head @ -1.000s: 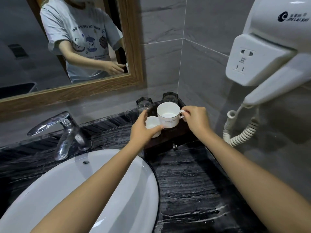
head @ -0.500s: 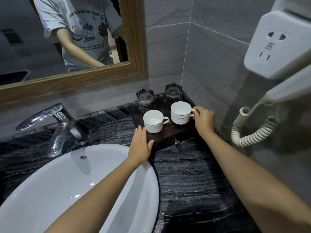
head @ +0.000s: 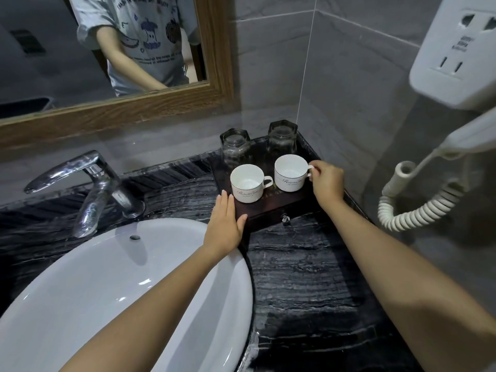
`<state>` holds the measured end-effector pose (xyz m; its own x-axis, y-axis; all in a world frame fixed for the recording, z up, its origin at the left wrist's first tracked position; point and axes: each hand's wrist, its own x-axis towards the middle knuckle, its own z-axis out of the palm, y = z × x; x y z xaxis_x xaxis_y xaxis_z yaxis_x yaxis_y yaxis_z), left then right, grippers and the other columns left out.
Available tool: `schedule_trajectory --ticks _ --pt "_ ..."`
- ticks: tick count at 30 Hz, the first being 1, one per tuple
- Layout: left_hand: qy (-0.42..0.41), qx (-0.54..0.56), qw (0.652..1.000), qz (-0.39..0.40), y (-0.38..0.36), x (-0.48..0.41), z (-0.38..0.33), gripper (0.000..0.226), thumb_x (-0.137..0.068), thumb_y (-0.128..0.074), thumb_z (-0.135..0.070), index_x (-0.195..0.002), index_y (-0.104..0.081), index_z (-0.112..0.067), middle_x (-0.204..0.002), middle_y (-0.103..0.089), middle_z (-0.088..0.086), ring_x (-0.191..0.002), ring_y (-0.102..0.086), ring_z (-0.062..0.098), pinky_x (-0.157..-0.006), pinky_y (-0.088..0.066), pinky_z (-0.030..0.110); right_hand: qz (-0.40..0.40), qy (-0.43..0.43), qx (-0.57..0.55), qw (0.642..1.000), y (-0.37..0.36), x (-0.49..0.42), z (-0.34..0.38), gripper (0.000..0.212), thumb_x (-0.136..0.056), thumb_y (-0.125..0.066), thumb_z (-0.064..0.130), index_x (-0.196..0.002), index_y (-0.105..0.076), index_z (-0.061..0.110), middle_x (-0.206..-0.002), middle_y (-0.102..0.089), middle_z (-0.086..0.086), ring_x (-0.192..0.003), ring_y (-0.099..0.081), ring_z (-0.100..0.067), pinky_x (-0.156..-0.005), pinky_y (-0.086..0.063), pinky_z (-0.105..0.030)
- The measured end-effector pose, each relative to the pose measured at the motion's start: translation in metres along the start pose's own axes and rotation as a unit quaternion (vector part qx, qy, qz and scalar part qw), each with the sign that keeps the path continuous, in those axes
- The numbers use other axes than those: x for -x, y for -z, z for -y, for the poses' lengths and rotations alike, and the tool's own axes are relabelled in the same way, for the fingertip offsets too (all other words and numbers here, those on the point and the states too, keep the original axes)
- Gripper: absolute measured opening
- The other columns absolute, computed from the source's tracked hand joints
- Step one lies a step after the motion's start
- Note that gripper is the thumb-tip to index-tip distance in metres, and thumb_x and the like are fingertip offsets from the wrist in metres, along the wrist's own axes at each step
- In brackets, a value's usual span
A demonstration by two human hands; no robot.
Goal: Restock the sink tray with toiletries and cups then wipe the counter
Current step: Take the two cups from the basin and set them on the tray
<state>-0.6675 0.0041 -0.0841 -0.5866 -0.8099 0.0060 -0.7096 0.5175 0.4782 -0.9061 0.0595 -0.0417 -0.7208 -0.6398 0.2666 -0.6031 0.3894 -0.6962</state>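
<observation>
A black, white-veined marble worktop (head: pixel 308 277) runs along grey tiled walls. A white oval ceramic basin (head: pixel 107 291) is sunk into its near left part. On the far wall above hangs a mirror in a brown wooden frame (head: pixel 214 63), and on the right wall a white plastic hair-dryer unit (head: pixel 453 49) with its coiled white cord (head: pixel 418 210) drooping beside the right forearm. A chrome lever tap (head: pixel 88 181) stands behind the basin. In the far right corner of the worktop sits a dark brown wooden tray (head: pixel 271 210). It carries two clear hexagonal glasses, the left one (head: pixel 234 149) and the right one (head: pixel 282 139), at its far edge, with two white ceramic cups with handles in front of them. The left cup (head: pixel 248 183) stands free, its handle pointing right. The right cup (head: pixel 291 173) stands upright on the tray just beside it. The left hand (head: pixel 225 224) lies flat with straight fingers, grip released, against the tray's near left corner, thumb along the front edge. The right hand (head: pixel 327 183) reaches from the right, its grip pinching the right cup's handle.
</observation>
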Motion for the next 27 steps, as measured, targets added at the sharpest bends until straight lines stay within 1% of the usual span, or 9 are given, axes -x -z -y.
schedule_trajectory --ticks 6,9,12,15,18,21,23,27 --pt "0.004 -0.007 1.0 0.001 0.0 0.0 0.001 0.064 -0.097 -0.035 -0.034 -0.146 -0.008 -0.003 -0.157 0.001 0.015 -0.146 0.003 0.026 -0.119 -0.001 0.034 0.015 -0.022 -0.004 1.0 -0.002 -0.005 0.0 0.02 -0.089 -0.053 0.005 -0.102 -0.069 0.003 -0.096 -0.071 -0.022 -0.089 -0.065 -0.035 -0.073 -0.046 -0.032" --pt "0.003 -0.024 1.0 0.007 0.002 -0.001 0.0 0.064 -0.097 -0.035 -0.036 -0.146 -0.008 -0.003 -0.157 0.0 0.016 -0.146 0.003 0.026 -0.12 -0.001 0.034 0.037 -0.025 0.002 0.999 -0.001 -0.004 0.001 0.023 -0.091 -0.051 0.006 -0.107 -0.067 0.004 -0.103 -0.069 -0.022 -0.094 -0.063 -0.036 -0.078 -0.048 -0.036" --pt "0.01 -0.042 0.999 0.032 0.007 -0.003 -0.002 0.066 -0.097 -0.034 -0.038 -0.146 -0.007 -0.002 -0.157 0.001 0.016 -0.146 0.004 0.027 -0.12 -0.002 0.036 0.054 -0.038 0.004 0.998 0.002 0.001 0.007 0.026 -0.091 -0.048 0.007 -0.111 -0.064 0.004 -0.109 -0.066 -0.023 -0.098 -0.061 -0.039 -0.082 -0.05 -0.041" --pt "0.025 -0.053 0.997 0.058 0.014 -0.002 -0.005 0.068 -0.096 -0.034 -0.04 -0.146 -0.006 -0.003 -0.157 0.002 0.016 -0.146 0.005 0.027 -0.119 -0.002 0.036 0.053 -0.052 0.03 0.997 0.007 0.012 0.013 0.032 -0.088 -0.051 0.003 -0.119 -0.057 0.002 -0.119 -0.061 -0.023 -0.109 -0.055 -0.04 -0.09 -0.046 -0.044" --pt "0.037 -0.067 0.995 0.067 0.02 0.004 -0.005 0.069 -0.096 -0.033 -0.042 -0.146 -0.007 -0.003 -0.157 0.0 0.017 -0.146 0.003 0.029 -0.119 -0.003 0.037 0.064 -0.062 0.069 0.994 0.013 0.026 0.018 0.041 -0.086 -0.053 0.001 -0.127 -0.049 0.001 -0.13 -0.052 -0.022 -0.123 -0.044 -0.038 -0.101 -0.039 -0.043" --pt "0.034 -0.111 0.99 0.075 0.029 0.016 0.001 0.068 -0.095 -0.033 -0.045 -0.147 -0.008 -0.01 -0.158 -0.003 0.016 -0.146 0.002 0.03 -0.118 -0.007 0.042 0.081 -0.063 0.112 0.988 0.018 0.048 0.023 0.042 -0.087 -0.052 0.005 -0.128 -0.045 0.001 -0.133 -0.047 -0.021 -0.127 -0.038 -0.036 -0.104 -0.036 -0.043" --pt "0.028 -0.143 0.986 0.079 0.037 0.026 0.009 0.067 -0.095 -0.032 -0.047 -0.148 -0.008 -0.014 -0.158 -0.005 0.014 -0.146 0.001 0.029 -0.118 -0.007 0.045 0.096 -0.062 0.132 0.985 0.021 0.066 0.028 0.043 -0.088 -0.052 0.01 -0.129 -0.043 0.002 -0.134 -0.046 -0.02 -0.127 -0.037 -0.036 -0.104 -0.036 -0.044" --pt "0.023 -0.172 0.98 0.099 0.058 0.055 0.025 0.066 -0.094 -0.029 -0.051 -0.147 -0.011 -0.017 -0.158 -0.012 0.009 -0.146 -0.001 0.027 -0.117 -0.004 0.05 0.163 -0.071 0.19 0.966 0.024 0.108 0.048 0.053 -0.09 -0.054 0.028 -0.135 -0.036 0.005 -0.138 -0.042 -0.019 -0.127 -0.035 -0.038 -0.103 -0.035 -0.045"
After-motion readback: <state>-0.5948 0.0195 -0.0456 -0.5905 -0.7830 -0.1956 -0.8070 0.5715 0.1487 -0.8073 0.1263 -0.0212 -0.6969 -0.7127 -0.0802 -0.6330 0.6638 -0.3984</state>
